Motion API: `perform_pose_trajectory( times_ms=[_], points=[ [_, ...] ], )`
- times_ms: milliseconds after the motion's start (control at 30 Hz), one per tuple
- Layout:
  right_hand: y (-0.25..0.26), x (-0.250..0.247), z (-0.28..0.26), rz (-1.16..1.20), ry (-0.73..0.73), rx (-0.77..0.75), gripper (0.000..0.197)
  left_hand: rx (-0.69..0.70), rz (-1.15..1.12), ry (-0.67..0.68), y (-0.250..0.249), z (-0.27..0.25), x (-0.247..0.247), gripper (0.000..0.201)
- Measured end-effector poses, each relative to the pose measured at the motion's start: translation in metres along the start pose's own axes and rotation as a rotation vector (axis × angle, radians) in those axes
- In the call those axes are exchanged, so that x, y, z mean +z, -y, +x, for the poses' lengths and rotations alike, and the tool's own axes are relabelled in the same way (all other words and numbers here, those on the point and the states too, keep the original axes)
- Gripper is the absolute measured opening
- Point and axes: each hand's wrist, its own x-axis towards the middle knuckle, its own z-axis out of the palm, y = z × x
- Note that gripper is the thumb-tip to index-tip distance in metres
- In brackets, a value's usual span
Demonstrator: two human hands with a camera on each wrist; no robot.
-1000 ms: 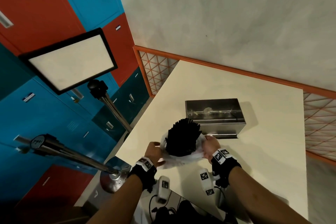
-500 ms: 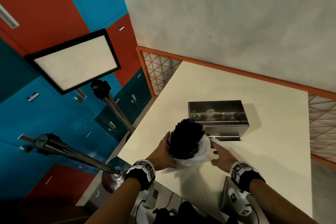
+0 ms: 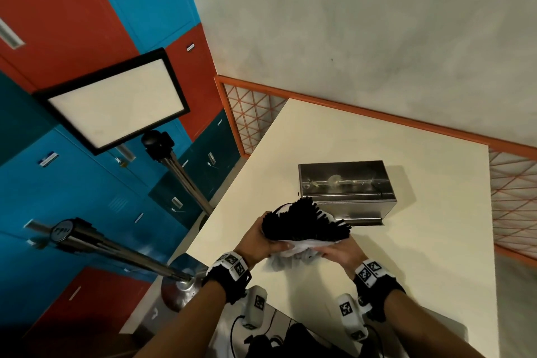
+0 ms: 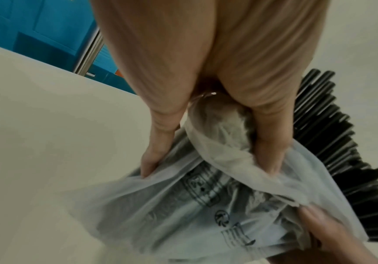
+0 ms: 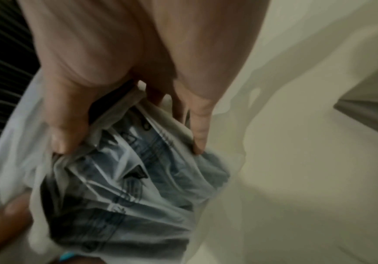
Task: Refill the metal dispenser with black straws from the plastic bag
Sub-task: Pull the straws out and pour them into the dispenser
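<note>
Head view shows the black straws (image 3: 305, 222) fanned out of the plastic bag (image 3: 290, 256), just above the bench (image 3: 421, 241). The left hand (image 3: 258, 238) and right hand (image 3: 341, 253) each keep a pinching grip on the bag. The metal dispenser (image 3: 345, 186) sits just behind.

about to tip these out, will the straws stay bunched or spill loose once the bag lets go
Likely spill: the straws already fan out unevenly past the bag mouth. The bag looks thin and floppy, crumpled where the left hand and right hand grip it, so it gives little support. Being round, loose straws would probably roll on the table.
</note>
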Motion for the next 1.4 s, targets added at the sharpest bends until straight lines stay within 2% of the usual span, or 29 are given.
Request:
perform_pose_trajectory(
  times_ms=[100, 167, 233, 300, 400, 500, 567, 633, 700, 800, 967, 1167, 1233, 1300, 1400],
  points=[
    [-0.01, -0.005, 0.001, -0.142, 0.019, -0.025, 0.058, -0.058, -0.005, -0.055, 0.008, -0.004, -0.001, 0.06],
    [-0.011, -0.005, -0.005, -0.284, 0.073, 0.045, 0.073, -0.078, 0.006, -0.065, 0.013, -0.007, -0.002, 0.06],
    [-0.012, -0.002, -0.011, -0.409, 0.09, 0.083, 0.075, -0.083, 0.015, -0.07, 0.015, -0.01, -0.002, 0.061],
    [-0.01, 0.003, -0.009, -0.343, 0.101, 0.069, 0.076, -0.083, 0.029, -0.047, 0.014, -0.01, -0.001, 0.065],
    [-0.005, 0.012, 0.004, -0.261, 0.066, 0.015, 0.101, -0.095, -0.003, 0.015, 0.004, -0.011, -0.001, 0.066],
    [0.002, 0.018, 0.012, -0.204, 0.069, -0.001, 0.097, -0.051, 0.035, 0.009, -0.01, -0.011, -0.007, 0.067],
    [0.001, 0.021, 0.015, -0.219, 0.03, -0.013, 0.092, 0.036, 0.09, 0.042, -0.017, -0.012, -0.013, 0.083],
    [-0.002, 0.025, 0.017, -0.209, 0.006, -0.031, 0.093, 0.093, 0.11, 0.108, -0.022, -0.014, -0.019, 0.118],
    [0.001, 0.029, 0.017, -0.241, -0.03, -0.031, 0.093, 0.127, 0.135, 0.153, -0.026, -0.017, -0.023, 0.133],
    [-0.002, 0.034, 0.015, -0.319, -0.031, 0.003, 0.076, 0.156, 0.177, 0.153, -0.024, -0.02, -0.03, 0.127],
    [-0.006, 0.043, 0.008, -0.358, 0.051, 0.042, 0.08, 0.1, 0.259, 0.212, -0.016, -0.028, -0.035, 0.118],
    [-0.003, 0.061, 0.004, -0.311, 0.107, 0.004, 0.067, 0.153, 0.197, 0.269, -0.007, -0.032, -0.03, 0.118],
    [0.006, 0.066, 0.001, -0.303, 0.128, -0.007, 0.075, 0.157, 0.188, 0.277, -0.008, -0.036, -0.034, 0.11],
    [0.014, 0.07, -0.001, -0.383, 0.147, -0.049, 0.085, 0.132, 0.158, 0.279, -0.012, -0.04, -0.041, 0.099],
    [0.033, 0.074, -0.004, -0.501, 0.154, -0.063, 0.075, 0.041, 0.105, 0.243, -0.009, -0.039, -0.055, 0.094]
  ],
)
